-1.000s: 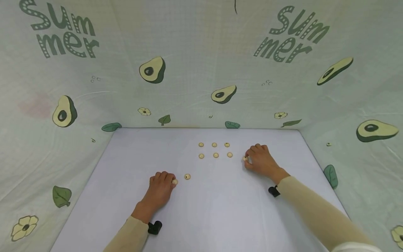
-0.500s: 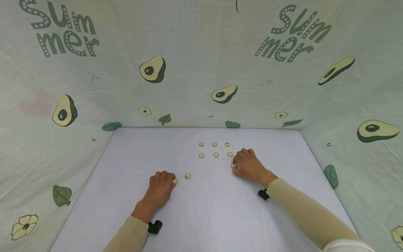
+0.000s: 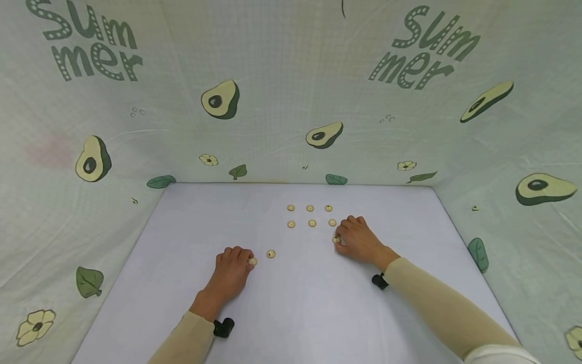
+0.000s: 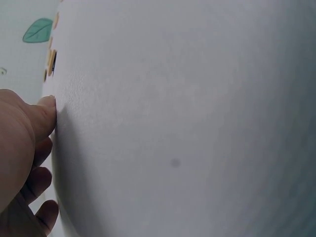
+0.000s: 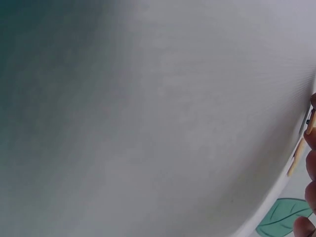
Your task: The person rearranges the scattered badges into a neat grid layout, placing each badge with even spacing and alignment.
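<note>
Small round pale-wood discs lie on the white table. My left hand (image 3: 231, 275) pinches one disc (image 3: 252, 261) at its fingertips, left of centre, low over the table. Just to its right lies a loose disc (image 3: 271, 254) with a dark mark. Right of centre, my right hand (image 3: 361, 242) holds another disc (image 3: 336, 239), also dark-marked, between thumb and finger; the right wrist view shows this disc (image 5: 311, 122) edge-on at the fingers. In the left wrist view the thumb (image 4: 43, 117) and curled fingers show, but the held disc is hidden.
Two short rows of three discs each, a back row (image 3: 310, 208) and a front row (image 3: 311, 223), lie near the table's middle, left of my right hand. The white tabletop (image 3: 291, 313) meets a printed cloth (image 3: 273, 136) at the back and sides.
My right hand has moved left and slightly toward me with its disc, to just in front of the front row's right end. My left hand has stayed in place.
</note>
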{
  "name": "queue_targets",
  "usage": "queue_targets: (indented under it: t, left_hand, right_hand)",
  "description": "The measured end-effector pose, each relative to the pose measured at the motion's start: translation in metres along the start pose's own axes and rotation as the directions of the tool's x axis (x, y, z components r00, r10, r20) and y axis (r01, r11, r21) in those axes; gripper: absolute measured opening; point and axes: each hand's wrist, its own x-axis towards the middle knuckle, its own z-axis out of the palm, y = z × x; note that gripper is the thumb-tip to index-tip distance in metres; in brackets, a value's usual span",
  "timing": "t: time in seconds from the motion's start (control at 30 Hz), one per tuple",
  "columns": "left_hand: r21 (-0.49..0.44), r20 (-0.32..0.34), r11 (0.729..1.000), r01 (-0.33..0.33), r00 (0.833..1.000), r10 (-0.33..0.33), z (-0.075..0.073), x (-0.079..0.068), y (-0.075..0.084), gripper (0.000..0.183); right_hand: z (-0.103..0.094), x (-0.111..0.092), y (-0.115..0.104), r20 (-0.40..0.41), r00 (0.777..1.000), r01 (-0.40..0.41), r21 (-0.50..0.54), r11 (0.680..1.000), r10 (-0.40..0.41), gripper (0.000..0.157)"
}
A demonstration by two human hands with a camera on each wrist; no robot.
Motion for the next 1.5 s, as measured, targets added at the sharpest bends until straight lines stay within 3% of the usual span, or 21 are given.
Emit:
queue_targets:
  t: [0.43, 0.8, 1.03, 1.23, 1.5]
  left_hand:
    - [-0.013, 0.015, 1.000, 0.014, 1.000, -0.014, -0.002, 0.000, 0.002, 0.024]
    - [-0.015, 0.017, 1.000, 0.009, 1.000, -0.009, -0.002, -0.002, 0.002, 0.024]
    - [-0.013, 0.004, 1.000, 0.002, 1.000, -0.002, -0.002, -0.001, 0.001, 0.023]
    - [-0.031, -0.004, 0.999, -0.009, 1.000, 0.009, -0.004, -0.001, 0.002, 0.021]
    - [-0.034, 0.016, 0.999, -0.004, 1.000, 0.004, -0.003, -0.002, 0.001, 0.019]
  right_hand:
    - [-0.002, -0.001, -0.001, 0.019, 0.999, -0.038, 0.010, 0.999, 0.038, 0.024]
    - [-0.001, -0.001, -0.002, 0.008, 1.000, -0.015, 0.010, 1.000, 0.015, 0.020]
    - [-0.003, 0.003, -0.003, -0.005, 0.999, -0.033, 0.012, 0.999, 0.033, 0.026]
    - [-0.006, 0.013, -0.013, -0.053, 0.998, -0.027, 0.042, 0.999, 0.030, 0.027]
    - [-0.005, 0.044, -0.047, -0.102, 0.992, 0.080, 0.001, 0.997, -0.080, 0.026]
